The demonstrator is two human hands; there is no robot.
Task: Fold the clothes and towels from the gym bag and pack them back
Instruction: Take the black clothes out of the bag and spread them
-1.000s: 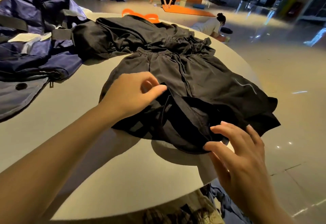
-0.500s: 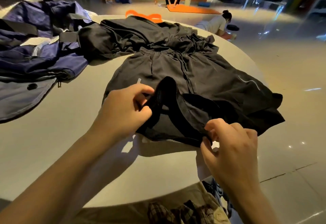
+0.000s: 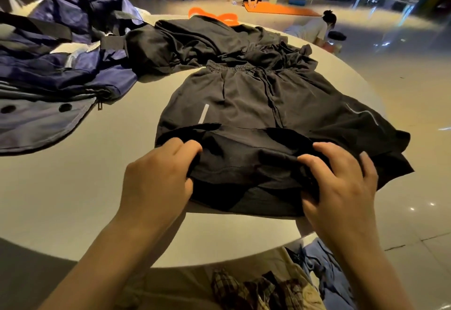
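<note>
Black sports shorts lie flat on the round pale table, waistband away from me, with grey reflective stripes on both legs. My left hand grips the near hem on the left, fingers curled into the cloth. My right hand pinches the bunched near hem on the right. Between both hands the inner lining shows, stretched. A crumpled black garment lies behind the shorts. The navy gym bag lies open at the table's left.
Two people work on orange mats on the floor beyond the table. More clothes, plaid and blue, lie below the table's near edge on my lap. The table's right edge drops to a glossy tiled floor.
Both hands moved apart along the near hem and pulled it toward me, spreading the shorts flatter. The raised dark fold between them has been drawn down.
</note>
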